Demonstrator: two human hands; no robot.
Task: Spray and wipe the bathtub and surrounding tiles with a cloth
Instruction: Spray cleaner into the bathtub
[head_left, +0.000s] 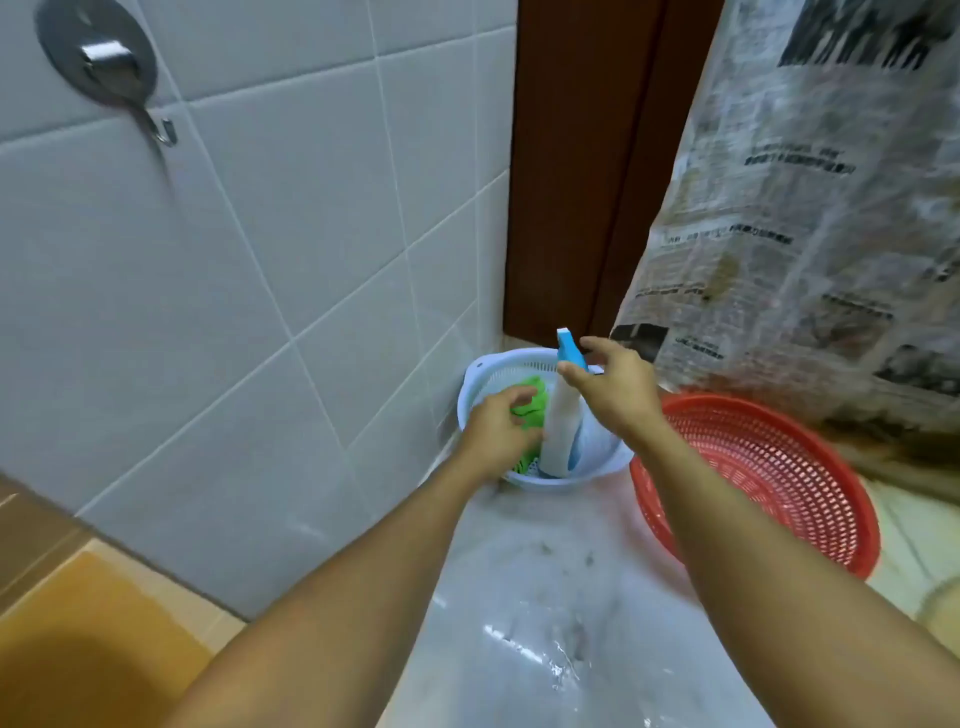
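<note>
The spray bottle (561, 426) and green cloth (535, 397) are housed in the blue basket (483, 369) at the tiled corner. The cloth (soft, light) is grasped by the left hand (496, 434). The right hand (618, 387), spread and empty, is positioned at the rigid bottle's neck, the recommended hold.

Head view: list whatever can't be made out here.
- Cloth: mostly covered by the left hand; whether the hand grips it is unclear.
- Bottle: base hidden behind the basket rim.
- Right hand: blurred by motion, so contact with the bottle is uncertain.
- Bathtub: cut off by the left and bottom edges.
- Sheet: print too blurred to read.
</note>
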